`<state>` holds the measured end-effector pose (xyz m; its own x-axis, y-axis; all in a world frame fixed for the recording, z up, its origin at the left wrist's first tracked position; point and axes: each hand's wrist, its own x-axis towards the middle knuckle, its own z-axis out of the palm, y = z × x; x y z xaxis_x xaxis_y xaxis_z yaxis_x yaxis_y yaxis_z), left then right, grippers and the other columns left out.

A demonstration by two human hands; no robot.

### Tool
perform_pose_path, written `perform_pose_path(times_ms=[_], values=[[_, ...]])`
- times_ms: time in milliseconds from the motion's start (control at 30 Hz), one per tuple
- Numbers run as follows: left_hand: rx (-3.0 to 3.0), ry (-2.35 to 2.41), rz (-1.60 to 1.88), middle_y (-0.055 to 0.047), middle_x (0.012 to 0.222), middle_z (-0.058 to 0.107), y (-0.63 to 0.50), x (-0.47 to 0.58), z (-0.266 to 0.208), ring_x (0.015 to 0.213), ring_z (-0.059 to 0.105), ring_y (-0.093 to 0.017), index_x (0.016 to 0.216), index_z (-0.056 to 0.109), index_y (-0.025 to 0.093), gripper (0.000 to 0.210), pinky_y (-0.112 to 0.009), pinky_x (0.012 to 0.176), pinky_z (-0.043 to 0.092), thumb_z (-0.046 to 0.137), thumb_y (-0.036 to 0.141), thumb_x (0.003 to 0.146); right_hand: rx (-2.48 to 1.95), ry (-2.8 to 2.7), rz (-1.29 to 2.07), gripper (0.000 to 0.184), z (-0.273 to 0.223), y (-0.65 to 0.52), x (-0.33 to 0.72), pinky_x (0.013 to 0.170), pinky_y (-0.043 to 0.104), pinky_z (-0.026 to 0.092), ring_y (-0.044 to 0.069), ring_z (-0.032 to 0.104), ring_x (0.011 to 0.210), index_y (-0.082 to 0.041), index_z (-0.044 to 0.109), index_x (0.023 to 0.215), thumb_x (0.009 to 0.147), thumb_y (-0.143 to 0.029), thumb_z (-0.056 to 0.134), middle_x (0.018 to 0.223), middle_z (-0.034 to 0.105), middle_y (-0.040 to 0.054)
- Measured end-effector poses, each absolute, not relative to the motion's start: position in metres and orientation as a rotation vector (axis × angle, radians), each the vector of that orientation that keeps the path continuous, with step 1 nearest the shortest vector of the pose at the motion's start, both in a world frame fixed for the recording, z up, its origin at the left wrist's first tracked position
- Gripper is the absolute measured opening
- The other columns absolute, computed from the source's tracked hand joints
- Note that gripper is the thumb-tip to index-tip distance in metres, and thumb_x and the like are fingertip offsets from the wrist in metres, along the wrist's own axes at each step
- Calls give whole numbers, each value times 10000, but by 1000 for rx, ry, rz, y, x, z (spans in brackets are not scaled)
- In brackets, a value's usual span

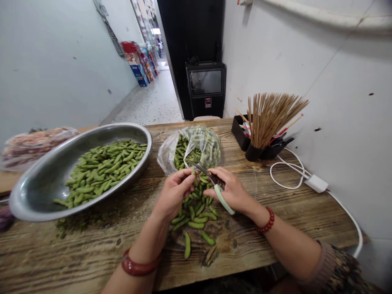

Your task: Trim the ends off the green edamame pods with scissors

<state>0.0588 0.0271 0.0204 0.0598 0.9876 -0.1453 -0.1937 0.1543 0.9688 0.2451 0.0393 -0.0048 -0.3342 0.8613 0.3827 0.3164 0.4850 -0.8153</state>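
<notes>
My left hand [177, 190] has its fingers pinched narrow on one green pod [194, 174], thumb over it, likely because so slim a thing wants a tight tip grip. My right hand [234, 191] has its fingers curled round the pale green handles of the scissors [213, 180], blades pointing far and left — an angle that seems chosen to bring them up to the pod. Whether metal touches it, I cannot tell.

The pod is held above the loose pile [199, 202] on the bench [73, 261], just on the near side of the clear bag [168, 152]; the bag's mouth faces me, I judge so that pods come easily to reach. The wide metal basin [45, 192] stands to the left, tilted, its pods gathered toward the right side, handy for my left arm. Far right, against the wall, the skewers [272, 116] stand upright in the black holder [240, 134], which looks placed to leave my elbows room.

Counting: one pair of scissors, one basin, one pod pinched, two pods [187, 245] lying apart at the near edge of the pile. Two plastic bags — the clear one, and another [39, 143] at far left with pinkish contents. Two red bracelets [268, 220], one per wrist. The other pods and the skewers overlap too much to number.
</notes>
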Motion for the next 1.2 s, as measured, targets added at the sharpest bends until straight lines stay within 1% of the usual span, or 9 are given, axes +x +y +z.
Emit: perform_pose_path(times_ms=[100,233,400,533,767,933,1033,1100,1200], values=[[984,1127,1195,33,631,563,28,57,19,487,438,-53,823,695,156,220,-167,441,294,771,304,680,-933,-2000,757,480,-3,39,247,710,305,465,175,553,782,-173,587,1129,711,-321,769,928,589,53],[1076,1133,1182,18,629,595,28,56,17,479,413,-64,814,725,152,183,-187,449,300,751,295,704,-875,-2040,766,503,-3,39,248,709,299,458,172,541,781,-176,586,1136,700,-332,785,932,586,53],[1208,1156,1158,0,611,623,28,57,17,589,527,-131,806,752,172,115,-209,528,377,724,256,732,-838,-2063,775,524,-4,38,248,713,301,458,180,549,797,-177,585,1145,697,-361,785,948,590,59],[1253,1157,1144,-14,662,664,27,57,19,674,580,-167,795,755,187,90,-228,592,422,717,242,735,-823,-2071,786,564,-4,37,248,730,304,458,187,551,825,-168,572,1168,695,-389,785,975,587,68],[1325,1195,1103,-23,654,659,27,53,23,718,588,-187,814,759,183,101,-229,605,427,702,232,746,-827,-2076,787,426,-6,37,247,626,264,431,146,506,682,-171,609,1084,753,-404,740,850,571,33],[1343,1178,1082,-45,768,681,27,49,28,769,581,-188,831,761,177,115,-241,687,440,700,236,752,-823,-2083,798,402,-7,37,247,637,274,446,154,526,684,-171,620,1085,768,-394,727,863,598,49],[1374,1142,1074,-50,786,669,29,46,27,785,576,-185,794,752,161,90,-254,742,443,715,222,739,-815,-2077,819,365,-5,37,247,677,287,460,171,558,727,-169,637,1064,781,-387,716,861,623,58],[1322,1129,1086,-35,743,649,30,45,25,710,561,-156,761,736,154,78,-232,671,440,735,221,720,-809,-2065,836,338,-4,36,247,698,291,464,181,579,758,-168,649,1040,782,-375,717,867,637,62],[1125,1110,1133,12,661,604,31,45,23,527,476,-82,801,711,156,137,-189,504,385,760,228,695,-858,-1996,835,351,-3,36,245,704,290,466,180,593,762,-165,650,1037,757,-356,743,865,643,55]])
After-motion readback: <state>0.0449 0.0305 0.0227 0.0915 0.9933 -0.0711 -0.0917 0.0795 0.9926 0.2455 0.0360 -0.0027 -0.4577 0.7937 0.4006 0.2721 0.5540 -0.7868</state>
